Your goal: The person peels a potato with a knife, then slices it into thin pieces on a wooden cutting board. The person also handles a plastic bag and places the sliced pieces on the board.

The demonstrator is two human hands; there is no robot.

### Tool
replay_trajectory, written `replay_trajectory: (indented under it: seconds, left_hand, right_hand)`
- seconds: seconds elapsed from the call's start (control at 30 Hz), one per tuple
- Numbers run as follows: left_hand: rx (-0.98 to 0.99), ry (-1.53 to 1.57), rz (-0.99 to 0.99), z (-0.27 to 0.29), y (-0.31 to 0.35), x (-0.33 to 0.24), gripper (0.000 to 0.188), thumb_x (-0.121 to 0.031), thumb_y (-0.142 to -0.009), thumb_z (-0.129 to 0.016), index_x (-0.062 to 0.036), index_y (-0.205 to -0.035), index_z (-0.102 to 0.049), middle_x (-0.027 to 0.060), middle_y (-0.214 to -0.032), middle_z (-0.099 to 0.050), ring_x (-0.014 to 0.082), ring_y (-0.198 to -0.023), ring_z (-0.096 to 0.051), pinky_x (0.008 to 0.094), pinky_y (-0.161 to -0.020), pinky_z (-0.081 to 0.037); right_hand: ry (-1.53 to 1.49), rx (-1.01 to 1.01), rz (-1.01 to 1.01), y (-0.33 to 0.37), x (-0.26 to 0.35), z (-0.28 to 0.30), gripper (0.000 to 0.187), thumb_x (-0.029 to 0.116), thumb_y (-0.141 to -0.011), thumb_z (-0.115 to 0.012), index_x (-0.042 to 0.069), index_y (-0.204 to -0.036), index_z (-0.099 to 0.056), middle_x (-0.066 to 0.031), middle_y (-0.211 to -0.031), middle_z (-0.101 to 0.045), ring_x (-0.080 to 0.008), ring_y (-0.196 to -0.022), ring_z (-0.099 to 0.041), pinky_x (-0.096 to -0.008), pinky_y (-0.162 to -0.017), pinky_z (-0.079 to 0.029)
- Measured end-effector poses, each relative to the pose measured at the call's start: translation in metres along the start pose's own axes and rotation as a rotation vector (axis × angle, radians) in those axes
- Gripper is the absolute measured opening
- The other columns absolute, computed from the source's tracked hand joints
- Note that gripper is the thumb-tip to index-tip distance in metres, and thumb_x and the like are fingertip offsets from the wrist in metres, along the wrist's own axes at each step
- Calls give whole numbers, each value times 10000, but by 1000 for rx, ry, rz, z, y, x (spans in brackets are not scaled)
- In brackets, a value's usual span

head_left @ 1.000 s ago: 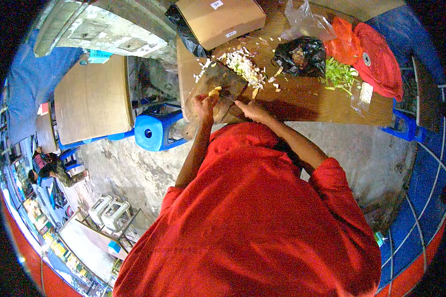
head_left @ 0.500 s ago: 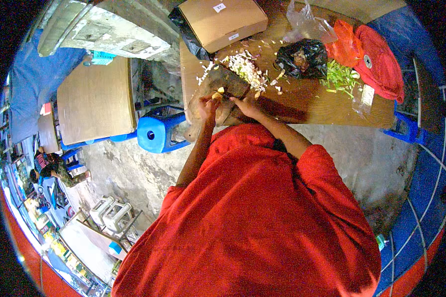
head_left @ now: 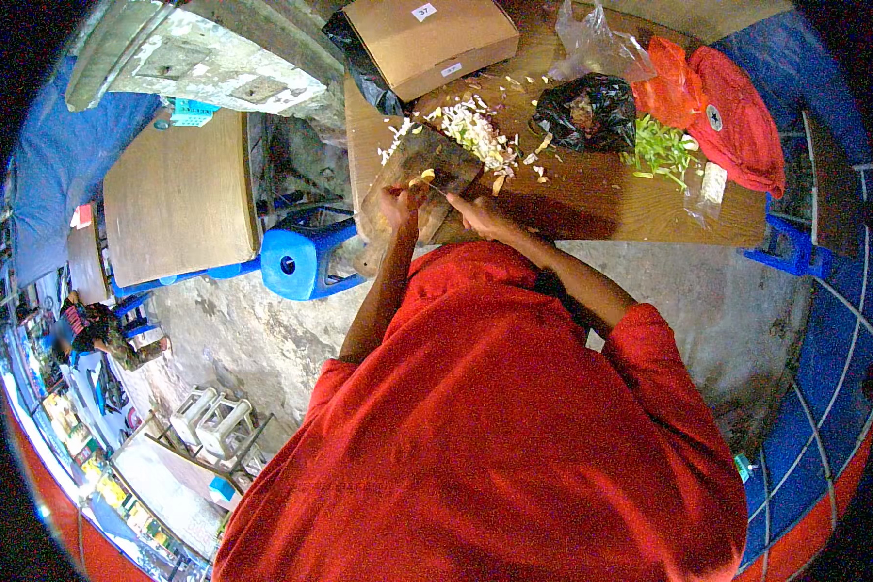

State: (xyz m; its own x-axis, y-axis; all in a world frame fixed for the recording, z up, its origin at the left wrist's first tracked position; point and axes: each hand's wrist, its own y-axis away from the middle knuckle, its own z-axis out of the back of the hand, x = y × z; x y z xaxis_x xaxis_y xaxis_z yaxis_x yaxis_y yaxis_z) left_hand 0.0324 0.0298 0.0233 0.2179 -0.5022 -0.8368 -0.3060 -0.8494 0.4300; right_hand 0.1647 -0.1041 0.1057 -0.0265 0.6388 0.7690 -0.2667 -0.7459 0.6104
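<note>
Over a worn wooden cutting board (head_left: 443, 161) at the table's near edge, my left hand (head_left: 401, 206) is closed around a small pale-yellow piece (head_left: 425, 177), too small to name for sure. Close on its right, my right hand (head_left: 485, 215) is closed on a knife whose thin blade (head_left: 437, 188) points toward the yellow piece. Its handle is hidden in my fingers. A heap of chopped white and pale-green pieces (head_left: 475, 131) lies along the board's far right side, with thin peelings scattered around it.
On the wooden table (head_left: 572, 209) are a cardboard box (head_left: 432, 44), a black plastic bag (head_left: 587, 112), cut green vegetables (head_left: 662, 147), a clear bag (head_left: 597, 44) and a red cloth item (head_left: 737, 121). Left stand a blue stool (head_left: 296, 262) and another table (head_left: 179, 199). A person (head_left: 107, 330) sits farther off.
My right hand has shifted slightly left and down. My left hand has turned a little with the yellow piece. The whole view has drifted slightly.
</note>
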Motion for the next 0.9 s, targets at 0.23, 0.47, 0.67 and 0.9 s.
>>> replay_trajectory:
  seconds: [0.23,0.47,0.67,0.9]
  left_hand:
    - [19,-101,1,2,-5,2,253,-64,-782,-556,-21,-960,-381,145,-888,-504,264,-719,-607,362,-580,-553]
    - [-21,-154,-90,-3,0,6,279,-100,-788,-621,-33,-918,-383,117,-848,-509,213,-669,-573,349,-549,-528]
    - [4,-252,-163,-2,3,-3,327,-125,-780,-680,-17,-916,-403,101,-811,-521,189,-685,-574,312,-604,-514]
    - [26,-265,-242,-6,12,-8,303,-137,-785,-656,-14,-924,-417,135,-861,-558,186,-735,-593,307,-645,-520]
  right_hand:
    - [252,-215,206,-15,-32,-17,512,524,-920,-366,100,-967,-649,-137,-511,-538,-272,-476,-558,-413,-495,-462]
    - [742,-200,386,-30,-54,-22,407,261,-931,-446,202,-1333,-450,-168,-530,-510,-305,-447,-530,-441,-395,-404]
    - [617,-450,428,-42,-59,-40,600,492,-918,-413,-20,-683,-618,-208,-523,-556,-374,-433,-528,-503,-470,-421]
    - [516,-262,279,-66,-59,-38,613,492,-856,-488,-52,-607,-619,-237,-552,-572,-355,-511,-585,-487,-499,-443]
